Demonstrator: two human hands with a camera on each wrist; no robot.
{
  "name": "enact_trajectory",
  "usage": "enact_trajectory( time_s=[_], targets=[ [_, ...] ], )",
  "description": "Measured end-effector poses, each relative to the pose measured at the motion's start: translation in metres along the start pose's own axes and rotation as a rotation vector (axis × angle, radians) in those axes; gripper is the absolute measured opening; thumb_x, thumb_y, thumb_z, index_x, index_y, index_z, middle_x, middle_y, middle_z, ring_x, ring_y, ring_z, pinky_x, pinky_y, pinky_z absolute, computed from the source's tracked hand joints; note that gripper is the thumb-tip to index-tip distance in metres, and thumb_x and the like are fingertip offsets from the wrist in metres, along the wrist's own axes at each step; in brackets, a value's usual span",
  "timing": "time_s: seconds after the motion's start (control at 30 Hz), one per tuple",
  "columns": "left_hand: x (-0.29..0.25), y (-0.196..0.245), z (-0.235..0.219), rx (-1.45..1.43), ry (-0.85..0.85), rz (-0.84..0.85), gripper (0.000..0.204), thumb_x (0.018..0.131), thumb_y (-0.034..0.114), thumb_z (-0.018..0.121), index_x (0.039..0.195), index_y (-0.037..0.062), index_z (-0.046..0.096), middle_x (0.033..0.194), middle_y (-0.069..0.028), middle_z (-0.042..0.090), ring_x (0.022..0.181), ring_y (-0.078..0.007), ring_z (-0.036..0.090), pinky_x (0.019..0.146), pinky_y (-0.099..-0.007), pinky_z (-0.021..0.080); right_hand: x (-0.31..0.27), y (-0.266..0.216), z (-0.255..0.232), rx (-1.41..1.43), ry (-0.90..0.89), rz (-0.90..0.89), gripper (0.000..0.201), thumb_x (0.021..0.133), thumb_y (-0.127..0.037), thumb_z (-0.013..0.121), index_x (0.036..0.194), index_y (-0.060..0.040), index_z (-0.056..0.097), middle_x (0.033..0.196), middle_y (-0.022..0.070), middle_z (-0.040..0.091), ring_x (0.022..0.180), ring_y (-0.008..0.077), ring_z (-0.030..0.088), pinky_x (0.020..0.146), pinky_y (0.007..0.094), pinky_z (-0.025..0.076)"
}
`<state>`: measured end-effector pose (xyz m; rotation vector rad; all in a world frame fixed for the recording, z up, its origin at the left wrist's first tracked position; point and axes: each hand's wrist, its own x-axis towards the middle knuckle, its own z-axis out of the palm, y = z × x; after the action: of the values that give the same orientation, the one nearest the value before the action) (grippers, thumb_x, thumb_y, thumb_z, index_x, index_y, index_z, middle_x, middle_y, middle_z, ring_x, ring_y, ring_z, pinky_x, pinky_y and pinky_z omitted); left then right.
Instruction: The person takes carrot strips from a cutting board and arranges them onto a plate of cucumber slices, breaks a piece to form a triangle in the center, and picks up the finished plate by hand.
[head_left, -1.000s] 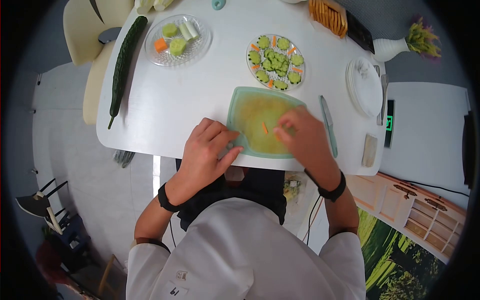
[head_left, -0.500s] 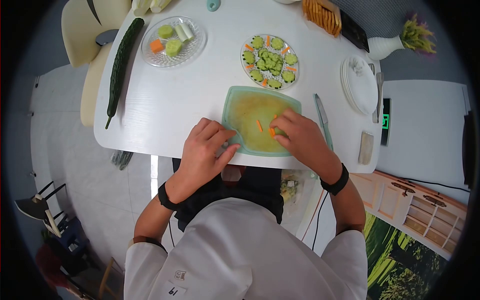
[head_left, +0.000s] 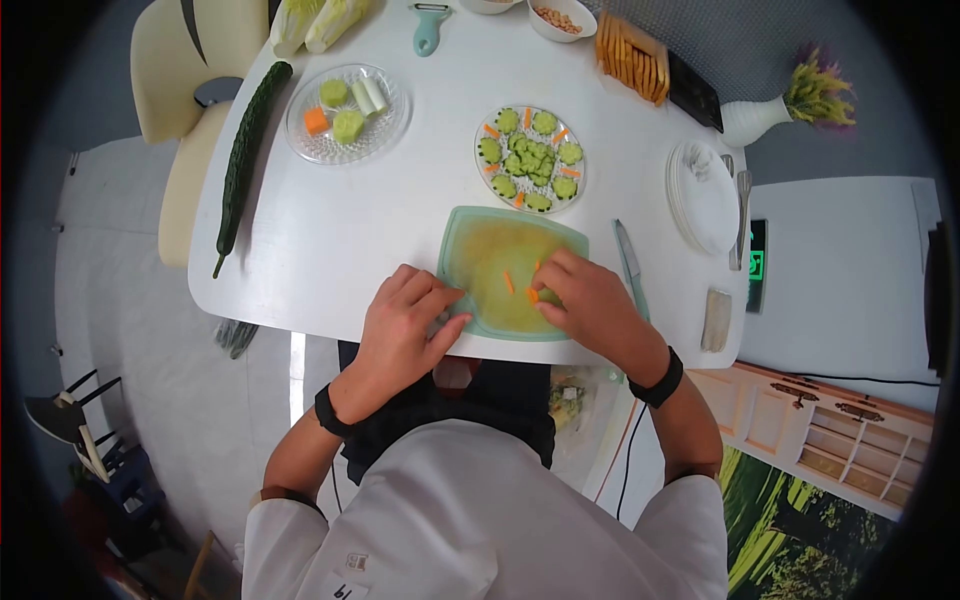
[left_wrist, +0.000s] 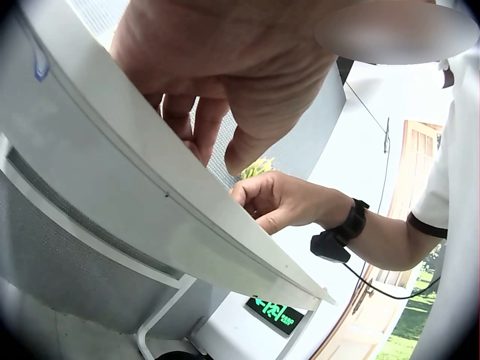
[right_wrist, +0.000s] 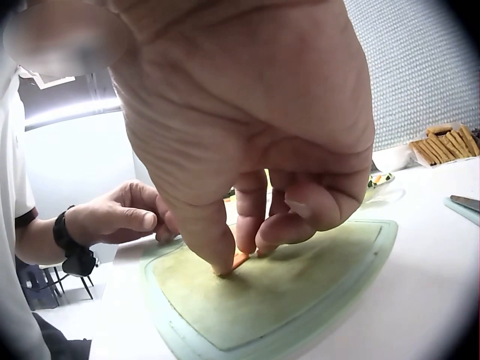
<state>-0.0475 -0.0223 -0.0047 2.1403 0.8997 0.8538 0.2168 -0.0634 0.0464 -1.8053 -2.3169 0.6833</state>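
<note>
On the green-rimmed cutting board (head_left: 480,270) lie small orange sticks, one of them (head_left: 508,282) by itself near the middle. The right hand (head_left: 597,305) is over the board's right side; in the right wrist view its thumb and a fingertip pinch an orange stick (right_wrist: 240,259) against the surface. A green piece shows partly under that hand. The left hand (head_left: 405,325) rests at the board's lower left corner with fingers loosely bent, holding nothing that shows. Behind the board stands an oval glass plate (head_left: 530,158) with cucumber slices and orange sticks around its edge.
A knife (head_left: 630,262) lies right of the board, a cloth (head_left: 716,320) and stacked white plates (head_left: 703,196) further right. At the left are a long cucumber (head_left: 243,165) and a glass plate (head_left: 350,150) of vegetable pieces. A peeler (head_left: 427,32) and bowls are at the back.
The right hand, blurred above the board a second ago, is now lower on its right side with fingers at the orange sticks. The left hand stays at the corner. The head view has shifted.
</note>
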Motion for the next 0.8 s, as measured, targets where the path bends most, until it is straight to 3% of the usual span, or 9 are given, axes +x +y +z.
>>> enact_trajectory(
  time_s=[0.4, 0.8],
  targets=[
    [0.0006, -0.0014, 0.0007, -0.011, 0.007, 0.007, 0.022, 0.075, 0.006, 0.079, 0.095, 0.0011, 0.070, 0.086, -0.0100, 0.061, 0.084, -0.0318, 0.057, 0.074, -0.0415, 0.049, 0.0056, 0.0016, -0.0037, -0.039, -0.030, -0.023, 0.026, 0.074, -0.010, 0.077, 0.094, -0.0105, 0.061, 0.096, 0.0072, 0.059, 0.084, 0.0295, 0.065, 0.070, 0.0407, 0.054],
    [-0.0025, -0.0044, 0.0038, -0.001, 0.017, 0.024, 0.025, 0.074, 0.007, 0.080, 0.096, 0.0034, 0.070, 0.083, -0.0081, 0.059, 0.083, -0.0300, 0.056, 0.072, -0.0404, 0.048, 0.0015, 0.0026, 0.0024, 0.119, 0.106, -0.119, 0.019, 0.078, -0.002, 0.071, 0.085, -0.0073, 0.054, 0.082, 0.0091, 0.058, 0.073, 0.0311, 0.061, 0.064, 0.0412, 0.051]
  ],
)
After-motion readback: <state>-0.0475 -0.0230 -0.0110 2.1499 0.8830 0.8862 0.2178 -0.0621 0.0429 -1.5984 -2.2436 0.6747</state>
